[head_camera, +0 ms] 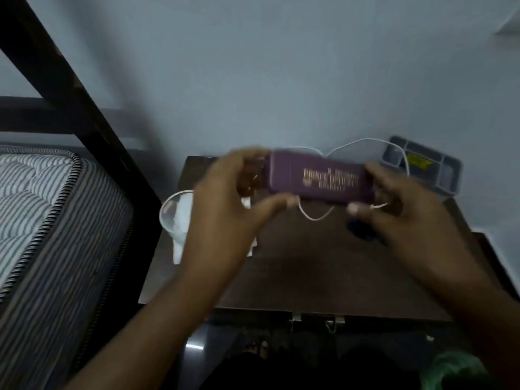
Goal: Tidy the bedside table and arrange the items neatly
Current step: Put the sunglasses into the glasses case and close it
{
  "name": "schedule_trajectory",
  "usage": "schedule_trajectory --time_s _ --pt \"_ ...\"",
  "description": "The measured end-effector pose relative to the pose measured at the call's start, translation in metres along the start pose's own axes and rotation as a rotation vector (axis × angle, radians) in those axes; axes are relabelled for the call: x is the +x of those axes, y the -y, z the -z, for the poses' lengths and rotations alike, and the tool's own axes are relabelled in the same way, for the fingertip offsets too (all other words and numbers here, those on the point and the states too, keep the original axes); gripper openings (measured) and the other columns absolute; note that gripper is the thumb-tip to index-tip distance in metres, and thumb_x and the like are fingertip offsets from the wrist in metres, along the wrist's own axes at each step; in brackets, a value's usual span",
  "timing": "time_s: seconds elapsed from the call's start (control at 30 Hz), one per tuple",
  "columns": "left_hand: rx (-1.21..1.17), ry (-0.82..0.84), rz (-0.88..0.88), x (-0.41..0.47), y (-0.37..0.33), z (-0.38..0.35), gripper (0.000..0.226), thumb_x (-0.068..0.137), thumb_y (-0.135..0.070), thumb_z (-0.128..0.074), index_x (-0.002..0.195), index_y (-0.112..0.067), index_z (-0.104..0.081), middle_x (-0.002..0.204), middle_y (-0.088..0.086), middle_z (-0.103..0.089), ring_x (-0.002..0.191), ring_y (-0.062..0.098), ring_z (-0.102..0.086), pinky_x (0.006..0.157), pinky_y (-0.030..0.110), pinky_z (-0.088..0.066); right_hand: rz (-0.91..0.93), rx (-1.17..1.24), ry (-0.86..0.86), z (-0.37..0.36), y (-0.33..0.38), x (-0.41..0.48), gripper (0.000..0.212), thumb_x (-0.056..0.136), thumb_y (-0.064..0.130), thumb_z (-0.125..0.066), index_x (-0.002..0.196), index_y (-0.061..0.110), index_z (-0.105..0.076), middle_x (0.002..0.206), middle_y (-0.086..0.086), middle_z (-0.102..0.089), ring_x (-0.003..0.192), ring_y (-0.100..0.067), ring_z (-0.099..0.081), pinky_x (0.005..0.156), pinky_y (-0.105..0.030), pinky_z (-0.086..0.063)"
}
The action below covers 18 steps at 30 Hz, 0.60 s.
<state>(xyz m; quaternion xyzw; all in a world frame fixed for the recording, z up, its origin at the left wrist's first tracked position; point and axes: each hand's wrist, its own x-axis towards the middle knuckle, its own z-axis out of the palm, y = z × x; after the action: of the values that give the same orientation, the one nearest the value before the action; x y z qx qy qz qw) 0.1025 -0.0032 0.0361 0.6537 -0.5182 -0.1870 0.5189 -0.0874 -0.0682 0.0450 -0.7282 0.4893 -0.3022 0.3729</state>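
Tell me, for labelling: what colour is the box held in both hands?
Purple box with gold lettering, seen in the head view.

Striped mattress (33,198): left of frame, black piping along its edge. Dark bed frame (64,88): slanted post directly beside mattress. Pale wall (281,66): behind mattress. Green object (455,372): far right of mattress, blurred.

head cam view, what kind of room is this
Most likely a bedroom, at the bedside. A striped mattress sits in a dark bed frame on the left, and a small dark wooden table stands right beside it against a plain wall, carrying everyday bits such as a white cable.
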Motion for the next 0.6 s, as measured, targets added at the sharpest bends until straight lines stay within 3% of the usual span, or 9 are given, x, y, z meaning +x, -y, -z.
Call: schedule_trajectory --time_s 0.07,0.17,0.23,0.3,0.4,0.47,0.6 --pt "-0.009 0.068 0.07 -0.026 0.015 -0.019 0.054 0.058 -0.024 -0.087 0.103 -0.035 -0.06 0.094 -0.016 -0.068 0.086 -0.005 -0.063 0.077 0.011 -0.049 -0.101 -0.053 -0.023 0.0 -0.033 -0.02 0.067 0.073 0.005 -0.073 0.132 0.026 -0.048 0.12 0.013 -0.047 0.1 0.001 -0.049 0.069 0.009 -0.032" --pt "0.01 0.14 0.152 -0.052 0.043 -0.041 0.054 0.056 -0.022 -0.088 0.093 -0.045 -0.056 0.091 -0.024 -0.067 0.088 -0.01 -0.062 0.074 0.003 -0.045 -0.127 -0.043 0.006 -0.01 -0.077 -0.04 0.066 0.068 -0.009 -0.073 0.128 0.01 -0.053 0.118 0.002 -0.049 0.092 0.002 -0.053 0.069 0.008 -0.035" --pt "0.032 0.184 0.204 -0.061 0.063 -0.052 0.055 0.056 -0.019 -0.089 0.088 -0.048 -0.055 0.086 -0.03 -0.065 0.087 -0.015 -0.06 0.072 0.0 -0.043 -0.118 -0.079 0.038 -0.017 -0.1 -0.046 0.064 0.07 -0.009 -0.072 0.128 0.011 -0.053 0.119 0.002 -0.049 0.091 -0.006 -0.06 0.072 0.0 -0.044" --pt "0.079 0.223 0.234 -0.067 0.08 -0.059 0.056 0.057 -0.021 -0.089 0.09 -0.048 -0.052 0.091 -0.031 -0.06 0.09 -0.009 -0.061 0.077 0.003 -0.043 -0.117 -0.109 0.045 -0.024 -0.116 -0.047 0.064 0.071 -0.006 -0.072 0.128 0.013 -0.053 0.122 0.002 -0.049 0.091 -0.017 -0.061 0.079 -0.014 -0.049" --pt "0.189 0.232 0.2 -0.07 0.098 -0.068 0.056 0.058 -0.024 -0.088 0.1 -0.036 -0.054 0.096 -0.029 -0.05 0.095 0.006 -0.057 0.08 0.005 -0.038 -0.101 -0.152 0.06 -0.031 -0.128 -0.045 0.064 0.072 -0.002 -0.072 0.13 0.013 -0.052 0.121 0.006 -0.046 0.099 -0.023 -0.06 0.091 -0.019 -0.044" --pt "0.214 0.218 0.168 -0.069 0.104 -0.072 0.056 0.057 -0.025 -0.089 0.104 -0.027 -0.058 0.095 -0.028 -0.05 0.093 0.007 -0.055 0.079 0.001 -0.037 -0.096 -0.152 0.064 -0.034 -0.133 -0.043 0.064 0.073 0.0 -0.072 0.131 0.014 -0.051 0.121 0.007 -0.045 0.099 -0.027 -0.06 0.094 -0.019 -0.042" --pt "0.223 0.217 0.131 -0.07 0.113 -0.073 0.056 0.058 -0.027 -0.088 0.106 -0.024 -0.059 0.096 -0.018 -0.054 0.093 0.007 -0.055 0.08 -0.001 -0.035 -0.077 -0.187 0.057 -0.033 -0.136 -0.042 0.064 0.074 0.004 -0.072 0.132 0.016 -0.05 0.125 0.004 -0.049 0.105 -0.023 -0.056 0.098 -0.038 -0.045"
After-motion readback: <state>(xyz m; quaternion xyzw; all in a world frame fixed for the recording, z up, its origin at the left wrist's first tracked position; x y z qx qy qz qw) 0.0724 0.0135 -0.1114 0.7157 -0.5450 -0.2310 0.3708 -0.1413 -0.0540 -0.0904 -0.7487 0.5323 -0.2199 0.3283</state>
